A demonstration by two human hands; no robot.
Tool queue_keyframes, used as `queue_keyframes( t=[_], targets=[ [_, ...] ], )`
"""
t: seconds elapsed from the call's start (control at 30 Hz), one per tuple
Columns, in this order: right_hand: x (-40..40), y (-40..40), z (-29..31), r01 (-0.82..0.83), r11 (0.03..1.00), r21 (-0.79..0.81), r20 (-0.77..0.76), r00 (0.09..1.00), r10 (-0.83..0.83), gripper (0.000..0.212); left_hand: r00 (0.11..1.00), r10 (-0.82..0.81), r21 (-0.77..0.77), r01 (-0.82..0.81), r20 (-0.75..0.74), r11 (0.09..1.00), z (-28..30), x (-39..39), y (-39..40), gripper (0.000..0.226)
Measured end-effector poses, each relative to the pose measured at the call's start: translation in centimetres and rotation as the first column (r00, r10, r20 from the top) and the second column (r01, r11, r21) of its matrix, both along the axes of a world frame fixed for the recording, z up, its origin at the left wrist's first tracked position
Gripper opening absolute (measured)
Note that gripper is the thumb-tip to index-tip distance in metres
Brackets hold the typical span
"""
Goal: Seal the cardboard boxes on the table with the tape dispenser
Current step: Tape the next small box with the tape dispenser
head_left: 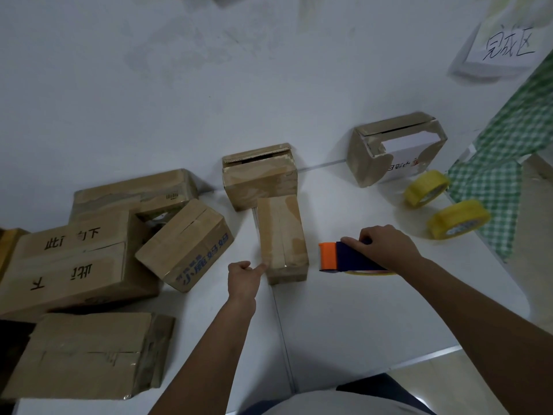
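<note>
Two hands at a narrow box on a white table

Several brown cardboard boxes crowd the left of the white table. At centre a narrow, upright brown cardboard box stands, seam facing up. The left hand has its fingers curled, index finger touching the box's near left corner. Just right, the right hand grips a dark blue tape dispenser with an orange head. Farther right lie two yellow tape rolls.

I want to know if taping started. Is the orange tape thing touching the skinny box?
Apart. The head view shows bare white table between the tape dispenser in the right hand and the narrow box.
</note>
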State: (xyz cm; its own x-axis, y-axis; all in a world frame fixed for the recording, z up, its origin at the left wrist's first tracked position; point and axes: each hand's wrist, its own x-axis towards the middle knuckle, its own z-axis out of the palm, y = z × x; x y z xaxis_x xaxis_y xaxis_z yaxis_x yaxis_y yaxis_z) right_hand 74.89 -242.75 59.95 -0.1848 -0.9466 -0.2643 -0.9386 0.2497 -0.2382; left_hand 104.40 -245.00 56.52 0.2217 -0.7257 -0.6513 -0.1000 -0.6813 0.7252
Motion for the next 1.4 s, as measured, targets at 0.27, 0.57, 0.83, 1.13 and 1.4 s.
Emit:
queue_keyframes(
  t=[0.27,0.57,0.83,1.13,1.4],
  targets=[
    [-0.1,-0.4,-1.2,0.0,1.0,0.021,-0.007,1.0,0.001,0.055,1.0,0.026,0.048,-0.026,0.0,0.998,-0.7,0.1,-0.4,0.047],
    [-0.3,-0.8,-1.2,-0.003,1.0,0.03,0.003,1.0,0.002,0.056,0.999,-0.039,0.126,0.043,-0.035,0.991,-0.4,0.5,-1.2,0.059],
    [0.0,-1.0,-1.2,-0.007,1.0,0.017,-0.014,1.0,0.007,0.057,0.987,-0.152,0.09,0.147,0.047,0.985,-0.4,0.7,-0.7,0.063],
    [0.1,-1.0,-1.0,-0.001,1.0,0.002,-0.019,1.0,0.001,0.057,0.872,-0.405,0.161,0.373,0.276,0.914,0.4,1.8,-0.9,0.115],
    [0.2,-1.2,-1.0,-0.018,1.0,0.013,-0.011,1.0,0.018,0.054,0.115,-0.315,-0.059,0.981,0.942,0.183,-0.2,1.4,1.2,0.069]
  ],
)
